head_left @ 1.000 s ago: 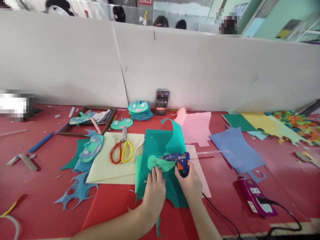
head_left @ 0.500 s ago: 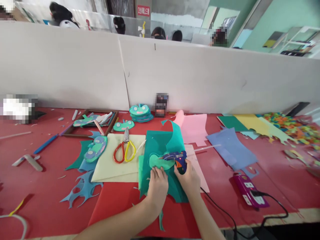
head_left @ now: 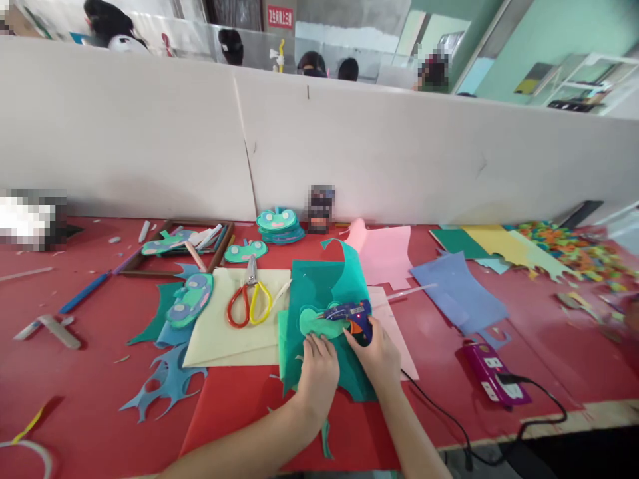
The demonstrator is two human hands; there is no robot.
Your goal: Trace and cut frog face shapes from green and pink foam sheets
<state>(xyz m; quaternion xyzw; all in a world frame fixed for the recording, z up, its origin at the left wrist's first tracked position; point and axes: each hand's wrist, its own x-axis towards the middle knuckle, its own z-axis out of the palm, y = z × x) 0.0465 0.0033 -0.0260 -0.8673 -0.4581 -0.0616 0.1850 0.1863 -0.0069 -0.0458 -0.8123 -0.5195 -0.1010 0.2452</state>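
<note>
Glue gun (head_left: 352, 313), blue and orange, sits in the right hand (head_left: 378, 360), fingers closed round its handle and nozzle touching a light green cut-out (head_left: 313, 322). The cut-out lies on a dark green sheet (head_left: 319, 285) at the middle of the bench (head_left: 74, 379), nearer its front edge. The left hand (head_left: 317, 376) presses flat on the cut-out's near edge, gripping nothing. Gluing looks to be the step in hand, and moving the nozzle on calls for that piece held steady. Scissors (head_left: 248, 303) lie just left, on a cream sheet (head_left: 219, 336).

Person's own limbs, lower centre of the frame: two bare forearms, slender and uncovered to the frame edge, ending in bare left hand (head_left: 317, 374) and right hand (head_left: 378, 362).
</note>
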